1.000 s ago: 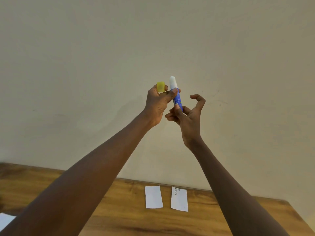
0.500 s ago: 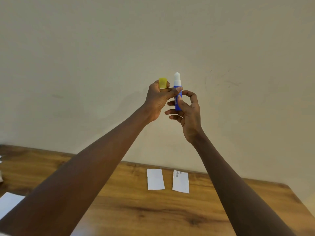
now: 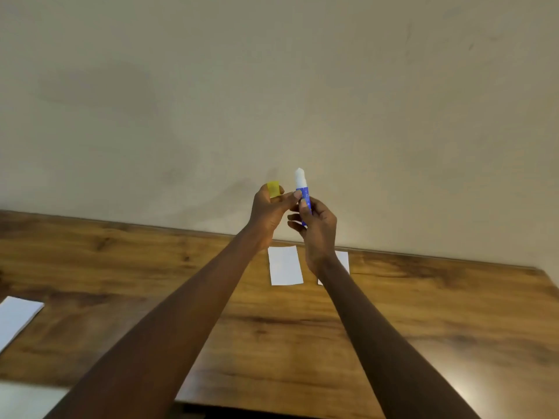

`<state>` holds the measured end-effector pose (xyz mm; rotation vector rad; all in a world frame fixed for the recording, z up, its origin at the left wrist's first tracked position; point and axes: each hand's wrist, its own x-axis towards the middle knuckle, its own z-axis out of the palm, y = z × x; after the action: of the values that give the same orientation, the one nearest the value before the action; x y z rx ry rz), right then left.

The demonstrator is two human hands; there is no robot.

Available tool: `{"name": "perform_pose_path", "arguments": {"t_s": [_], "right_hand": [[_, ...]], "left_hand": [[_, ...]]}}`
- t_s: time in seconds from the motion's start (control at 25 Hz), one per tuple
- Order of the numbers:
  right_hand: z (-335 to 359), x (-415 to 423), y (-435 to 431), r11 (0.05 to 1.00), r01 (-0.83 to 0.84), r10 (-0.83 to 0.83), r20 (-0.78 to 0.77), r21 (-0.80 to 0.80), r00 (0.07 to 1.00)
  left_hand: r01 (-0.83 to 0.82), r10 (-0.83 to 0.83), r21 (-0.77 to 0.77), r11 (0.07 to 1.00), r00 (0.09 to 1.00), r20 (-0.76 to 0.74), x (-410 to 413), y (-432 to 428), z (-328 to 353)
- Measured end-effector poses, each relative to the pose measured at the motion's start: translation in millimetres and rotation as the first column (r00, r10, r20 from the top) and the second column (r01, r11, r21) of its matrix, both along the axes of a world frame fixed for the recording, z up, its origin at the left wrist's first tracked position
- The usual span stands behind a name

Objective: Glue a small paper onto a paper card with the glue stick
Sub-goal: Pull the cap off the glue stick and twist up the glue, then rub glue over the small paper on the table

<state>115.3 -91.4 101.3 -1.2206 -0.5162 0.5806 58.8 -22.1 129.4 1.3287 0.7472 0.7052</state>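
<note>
Glue stick (image 3: 303, 197): uncapped, upright, white tip up, pinched in right hand (image 3: 317, 228); yellow cap (image 3: 273, 189) pinched in left hand (image 3: 269, 213); small white paper (image 3: 285, 265) flat on wooden table (image 3: 423, 313), directly below stick, right hand nearer.

The lower part of the blue-bodied glue stick with its white tip (image 3: 303, 197) is hidden inside the curled fingers of the right hand (image 3: 317, 228). The small yellow cap (image 3: 273, 189) is half covered by the left hand's (image 3: 269, 216) fingertips. Below the right wrist, the white paper rectangle (image 3: 343, 261) shows only a strip. Its print cannot be seen. The white sheet (image 3: 16, 319) far left of the fingers is cut by the picture's edge
</note>
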Motion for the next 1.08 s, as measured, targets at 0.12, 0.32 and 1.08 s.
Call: {"name": "perform_pose_path", "arguments": {"t_s": [0.12,0.32,1.08], "right_hand": [[-56,-8,8,0.986,0.049,-0.066,-0.107,-0.159,0.992],[-118,-13,18,0.9,0.117,-0.086,0.093,-0.421,0.992],[-135,9,-56,0.565,-0.132,0.593,0.29,-0.814,0.751]], "left_hand": [[-0.026,0.033,0.04,0.999,0.979,-0.199,-10,6,-53],[0.01,0.034,0.104,0.994,0.909,-0.416,-22,20,-112],[0.038,0.325,0.447,0.894,0.633,-0.702,-52,-23,-179]]}}
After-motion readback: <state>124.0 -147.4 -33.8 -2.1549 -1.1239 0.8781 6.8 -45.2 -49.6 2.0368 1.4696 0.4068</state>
